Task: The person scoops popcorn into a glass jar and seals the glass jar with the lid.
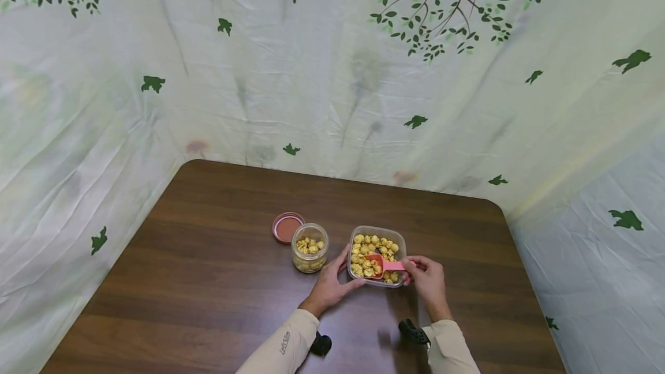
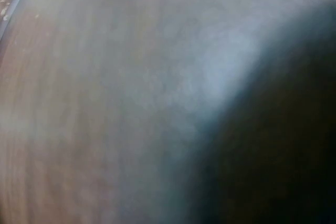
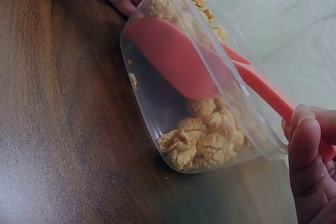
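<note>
A clear plastic container [image 1: 377, 231] of caramel popcorn [image 1: 359, 255] rests on the table. My left hand [image 1: 331, 288] grips its near left corner, fingers along the left side and thumb along the front wall. At the container's right side, my right hand [image 1: 427, 283] pinches the handle of a pinkish-red scoop [image 1: 393, 266]. The scoop's bowl lies inside with popcorn in it; through the clear wall in the right wrist view, the bowl [image 3: 173, 61] shows tilted above more popcorn. The left wrist view is mostly blurred table and a dark shape.
Left of the container stands a clear jar [image 1: 310, 264] partly filled with popcorn. Its likely lid, a red round one [image 1: 287, 228], lies just behind and left of it. The brown wooden table [image 1: 218, 281] meets a pale curtain [image 1: 322, 103] with leaf prints at the back and sides.
</note>
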